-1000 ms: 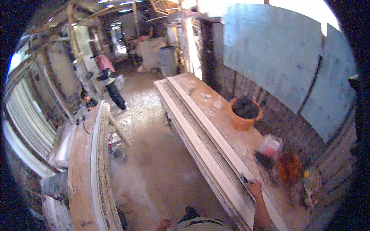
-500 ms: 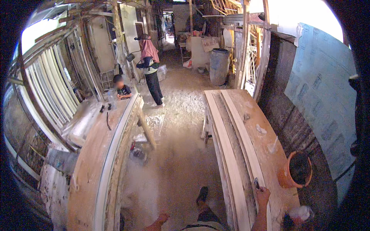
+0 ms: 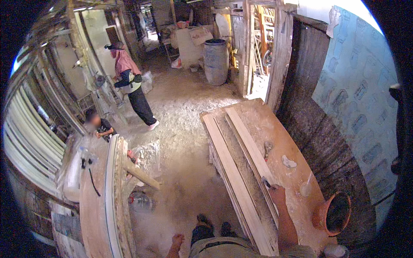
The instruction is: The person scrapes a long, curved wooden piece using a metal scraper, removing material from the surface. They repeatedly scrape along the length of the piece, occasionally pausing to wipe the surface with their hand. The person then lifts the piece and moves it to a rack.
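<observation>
My right hand [image 3: 276, 193] rests on a long pale wooden plank [image 3: 251, 152] that lies on the workbench [image 3: 275, 129] to my right. The hand grips a small dark tool [image 3: 266, 184] pressed against the plank. A second plank [image 3: 228, 167] lies alongside, nearer the bench's left edge. My left hand [image 3: 177, 239] hangs low beside my leg, fingers loosely curled, holding nothing that I can see.
An orange bucket [image 3: 333, 213] sits on the bench by the wall. A blue-grey barrel [image 3: 215, 60] stands at the back. One person stands at the left wall [image 3: 129, 86], another crouches [image 3: 98, 125] behind a curved wooden frame [image 3: 112, 193]. The floor is dusty.
The view has swung left and downward, bringing the orange bucket to the lower right. My right hand stays on the plank with the tool.
</observation>
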Demonstrator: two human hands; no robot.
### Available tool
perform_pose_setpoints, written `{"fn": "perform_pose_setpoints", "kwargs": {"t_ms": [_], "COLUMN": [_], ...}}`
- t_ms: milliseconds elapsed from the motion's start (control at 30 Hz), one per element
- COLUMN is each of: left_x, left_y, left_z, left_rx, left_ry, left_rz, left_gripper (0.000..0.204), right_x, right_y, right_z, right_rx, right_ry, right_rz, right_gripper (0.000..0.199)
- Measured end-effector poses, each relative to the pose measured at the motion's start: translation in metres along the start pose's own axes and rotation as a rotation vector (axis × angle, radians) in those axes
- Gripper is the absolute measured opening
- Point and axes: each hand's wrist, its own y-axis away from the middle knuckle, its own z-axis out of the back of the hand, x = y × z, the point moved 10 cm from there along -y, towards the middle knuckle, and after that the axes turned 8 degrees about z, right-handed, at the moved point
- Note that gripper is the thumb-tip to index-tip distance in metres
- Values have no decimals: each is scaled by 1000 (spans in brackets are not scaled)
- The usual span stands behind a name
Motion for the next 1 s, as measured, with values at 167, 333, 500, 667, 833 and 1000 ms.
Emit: {"fn": "perform_pose_setpoints", "kwargs": {"t_ms": [167,333,500,667,833,1000], "left_x": [-106,-158,-261,-396,-442,-401], "left_y": [-89,-178,-257,-317,-350,-349], "left_z": [-53,-42,-22,-14,-2,-2], "left_rx": [103,31,29,-15,-156,-90], "left_ry": [-518,-379,-343,-428,-343,-285], "left_rz": [-84,298,285,-88,53,146], "left_gripper": [12,22,30,30,30,29], "right_x": [35,70,102,147,188,214], "right_y": [-124,-253,-390,-514,-531,-420], "right_z": [-63,-130,-202,-268,-278,-281], "right_rx": [-77,-109,-96,-70,-163,52], "right_ry": [-10,79,88,180,-65,163], "right_rz": [27,-5,-35,24,46,-1], "right_gripper": [26,24,23,27,29,28]}}
